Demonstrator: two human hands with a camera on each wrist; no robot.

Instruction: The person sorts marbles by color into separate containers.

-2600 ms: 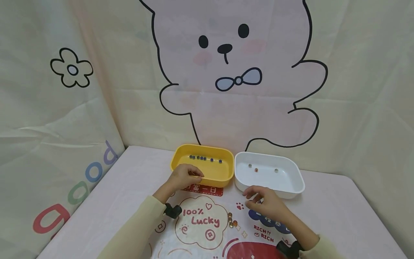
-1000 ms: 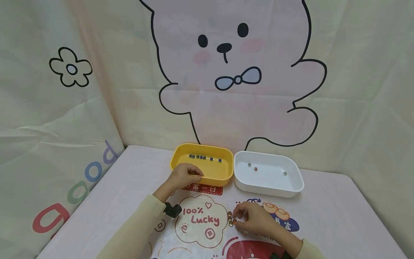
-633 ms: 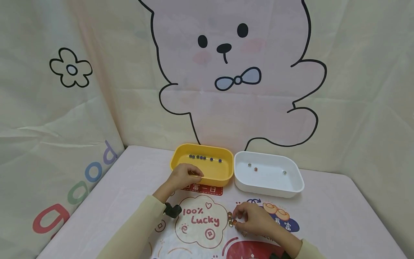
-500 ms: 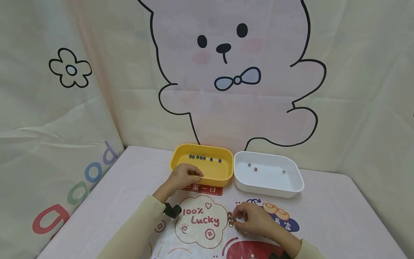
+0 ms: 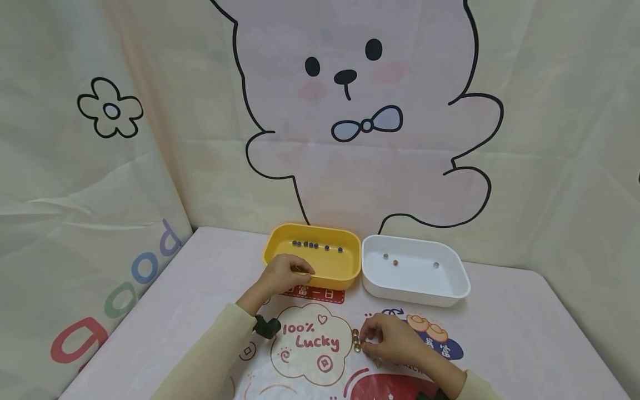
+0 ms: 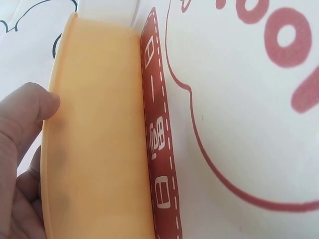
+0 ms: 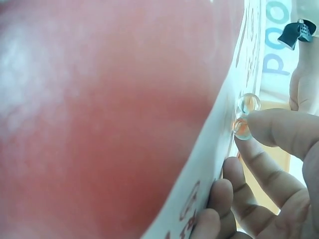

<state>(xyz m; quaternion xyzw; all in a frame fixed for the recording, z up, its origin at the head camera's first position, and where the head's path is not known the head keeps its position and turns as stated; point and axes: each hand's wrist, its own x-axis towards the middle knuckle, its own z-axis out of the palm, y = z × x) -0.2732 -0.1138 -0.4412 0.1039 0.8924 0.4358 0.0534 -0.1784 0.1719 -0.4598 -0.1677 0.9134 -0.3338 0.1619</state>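
My left hand (image 5: 282, 274) pinches the front rim of the yellow tray (image 5: 345, 269), its thumb outside and fingers over the inner side. Several dark blue marbles (image 5: 311, 245) lie along the far part of that tray. On the tablecloth, my right hand (image 5: 396, 338) has thumb and index finger on an orange-streaked clear marble (image 7: 242, 129), which the fingertips mostly hide in the head view. Touching or very near it is a small group of amber marbles (image 5: 356, 340); another clear marble (image 7: 249, 102) shows just beyond in the right wrist view.
Beside the yellow tray stands a white tray (image 5: 415, 293) holding three marbles, one of them orange (image 5: 395, 263). A printed tablecloth (image 5: 310, 364) covers the table. Behind it hangs a curtain (image 5: 550, 166) with a bear drawing.
My right hand came down from the white tray's front edge to the marbles on the cloth. One marble in the white tray rolled right, then drifted back left. The left hand stayed put.
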